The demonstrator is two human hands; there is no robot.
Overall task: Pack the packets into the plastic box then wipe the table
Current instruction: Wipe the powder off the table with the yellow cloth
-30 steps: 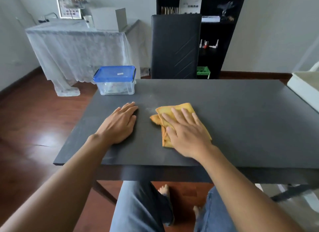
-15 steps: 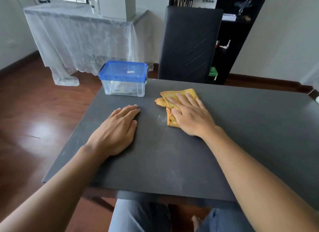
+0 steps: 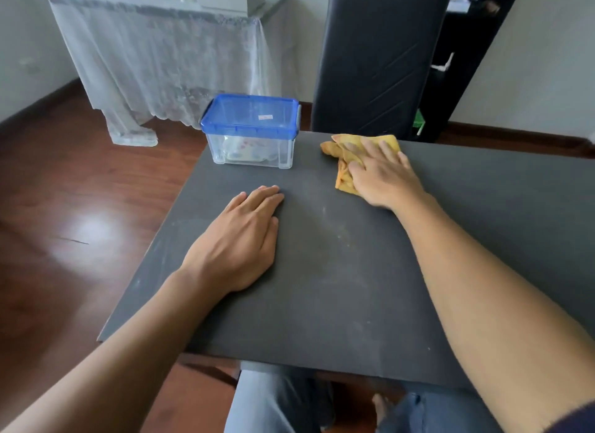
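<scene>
Pressing flat on a crumpled yellow-orange cloth (image 3: 343, 157), the right hand (image 3: 383, 178) lies palm down with fingers spread, pinning the cloth to the dark grey matte table (image 3: 338, 287) near its far edge. The left hand (image 3: 240, 242) rests open and flat on the bare tabletop, fingers together, holding nothing. A clear rectangular plastic box (image 3: 252, 149) with a blue snap-on lid (image 3: 251, 117) closed on top stands at the table's far left corner, just left of the cloth; pale packets (image 3: 244, 149) show dimly through its walls.
</scene>
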